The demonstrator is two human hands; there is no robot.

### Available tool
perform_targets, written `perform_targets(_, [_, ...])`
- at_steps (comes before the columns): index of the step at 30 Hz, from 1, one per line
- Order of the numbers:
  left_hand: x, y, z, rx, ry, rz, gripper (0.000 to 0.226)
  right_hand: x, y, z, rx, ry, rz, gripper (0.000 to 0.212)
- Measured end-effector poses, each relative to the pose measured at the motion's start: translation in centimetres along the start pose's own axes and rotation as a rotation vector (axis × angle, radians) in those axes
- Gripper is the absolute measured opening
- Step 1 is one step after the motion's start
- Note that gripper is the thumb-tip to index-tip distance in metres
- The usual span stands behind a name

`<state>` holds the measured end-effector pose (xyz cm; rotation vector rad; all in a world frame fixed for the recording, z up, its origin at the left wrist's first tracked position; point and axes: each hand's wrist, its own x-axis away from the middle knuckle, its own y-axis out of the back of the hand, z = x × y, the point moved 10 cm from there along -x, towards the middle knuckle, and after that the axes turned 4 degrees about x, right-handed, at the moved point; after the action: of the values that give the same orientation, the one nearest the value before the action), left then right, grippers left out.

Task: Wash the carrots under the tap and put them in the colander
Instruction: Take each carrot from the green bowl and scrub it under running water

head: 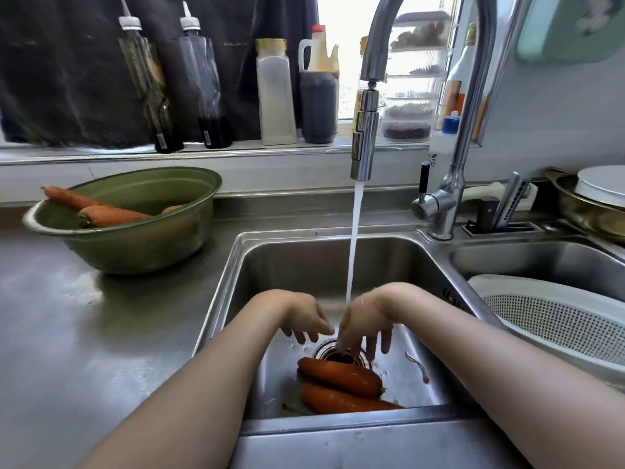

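Note:
Water runs from the tap (364,130) into the steel sink (250,275) and lands on my right hand (365,324). Both hands hang over the drain with fingers pointing down, loosely spread and holding nothing. My left hand (304,318) is just left of the stream. Two wet carrots (340,375) lie on the sink floor in front of the drain, below my fingers. A green bowl (142,245) on the left counter holds more carrots (111,214). The white colander (554,319) sits in the right basin.
Sauce and oil bottles (275,93) line the windowsill behind the sink. A knife block (497,211) and a metal pot with a white lid (598,198) stand at the right. A carrot scrap (419,365) lies on the sink floor.

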<state>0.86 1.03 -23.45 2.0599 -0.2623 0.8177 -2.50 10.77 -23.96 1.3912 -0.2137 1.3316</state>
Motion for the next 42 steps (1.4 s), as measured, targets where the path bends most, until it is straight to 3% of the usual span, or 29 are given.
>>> perform_targets(6, [5.0,8.5,-1.8,0.000,-0.113,-0.357,0.017,5.2,6.6,6.0,-0.006,0.148,-0.338,0.026])
perform_targets(11, [12.9,17.0,-0.5,0.028,-0.154,-0.604,0.018,11.0,13.0,12.0,-0.100,0.270,-0.749,0.018])
perform_targets(16, [19.2,23.8,4.7,-0.020,-0.084,-0.803,0.014,13.7,17.4,20.5,-0.039,0.402,-0.952,0.018])
perform_targets(21, [21.4,26.7,12.7,-0.030,0.055,-0.875,0.009,11.0,19.2,28.5,0.169,0.445,-0.940,0.014])
perform_targets(23, [21.8,27.2,15.4,-0.003,0.079,-0.867,0.010,8.8,19.7,31.3,0.309,0.407,-0.913,0.021])
perform_targets(29, [19.9,27.6,19.6,-0.029,0.136,-0.752,0.062,4.0,19.4,34.4,0.676,0.161,-0.758,0.045])
perform_targets(32, [18.7,27.3,19.4,-0.035,0.107,-0.717,0.061,2.3,19.0,34.4,0.687,0.107,-0.685,0.055])
perform_targets(34, [17.9,27.3,18.8,-0.051,0.075,-0.715,0.060,2.1,18.8,34.5,0.712,0.084,-0.668,0.051])
perform_targets(37, [17.2,27.4,18.3,-0.039,0.032,-0.728,0.066,3.6,19.4,34.7,0.773,0.090,-0.720,0.034])
perform_targets(42, [18.3,29.0,16.8,0.048,-0.077,-0.904,0.084,8.4,23.0,33.7,0.681,0.187,-1.009,0.029])
